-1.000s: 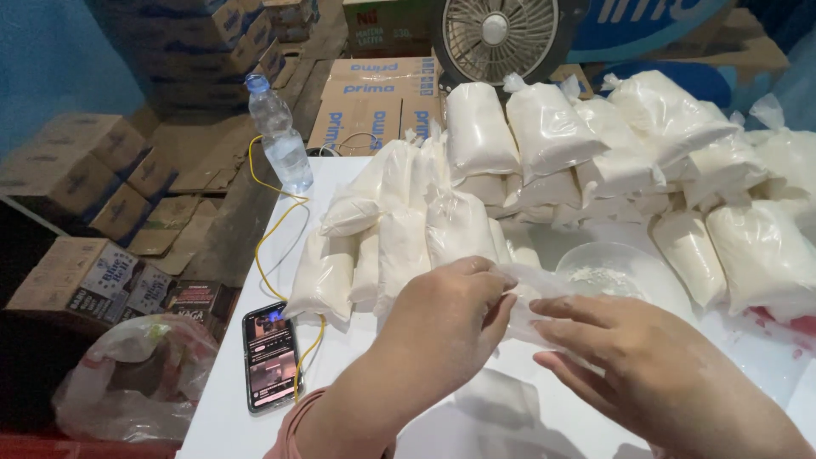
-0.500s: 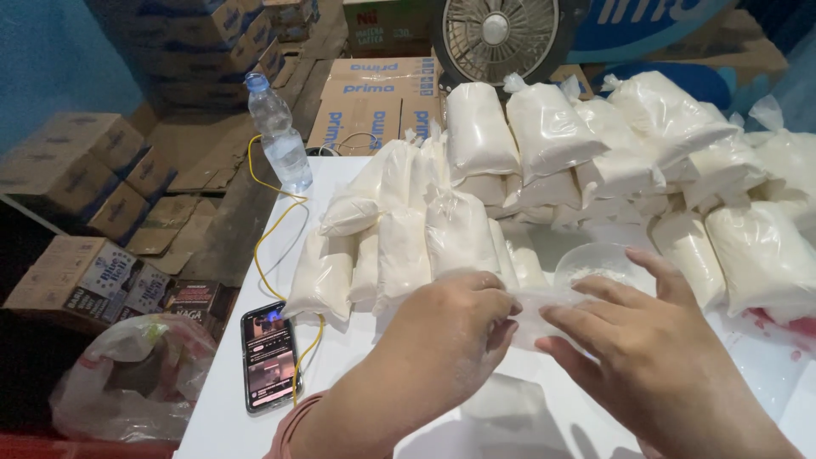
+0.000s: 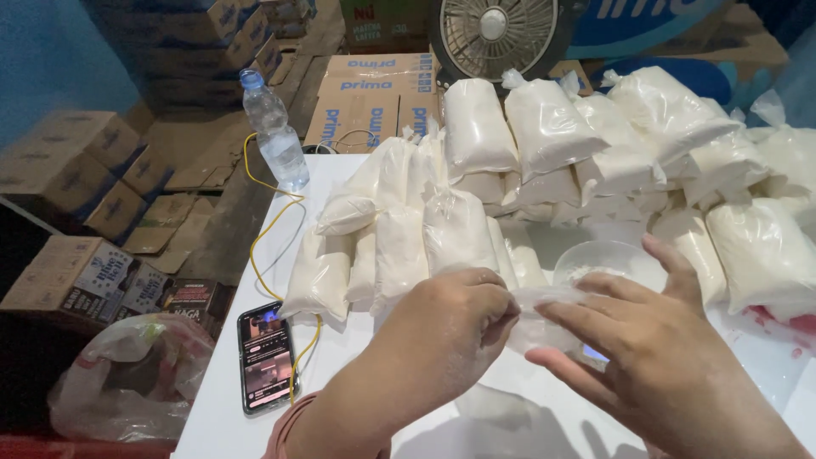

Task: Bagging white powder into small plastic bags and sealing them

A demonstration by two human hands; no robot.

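Clear, thin plastic bag, empty, crumpled: held between both hands over the white table, head view.

Left hand: fingers curled nearly closed, pinching the bag's left edge; knuckles up, pale powder on the skin.

Right hand: fingers stretched fairly straight and loosely spread, pointing left, the foremost ones resting on the bag's right side; whether they pinch it or only press on it cannot be told.

Round clear plastic bowl: just beyond the right hand's fingers, partly hidden by them, a little white powder inside.

Filled bags of white powder: one group standing and leaning just beyond the left hand's fingers. Larger heap of filled bags: farther beyond both hands, stacked several high, running off to the right of the right hand.

Smartphone: flat on the table, well to the left of the left hand's fingers, screen lit. Yellow cable: runs from beside the phone along the table's left edge, away from the hands.

Plastic water bottle: upright at the far left corner of the table, blue cap, well apart from both hands.

Electric fan: behind the heap, at the far side. Cardboard boxes: stacked on the floor beyond and to the left of the table. Pale plastic sack: on the floor, left of the phone.
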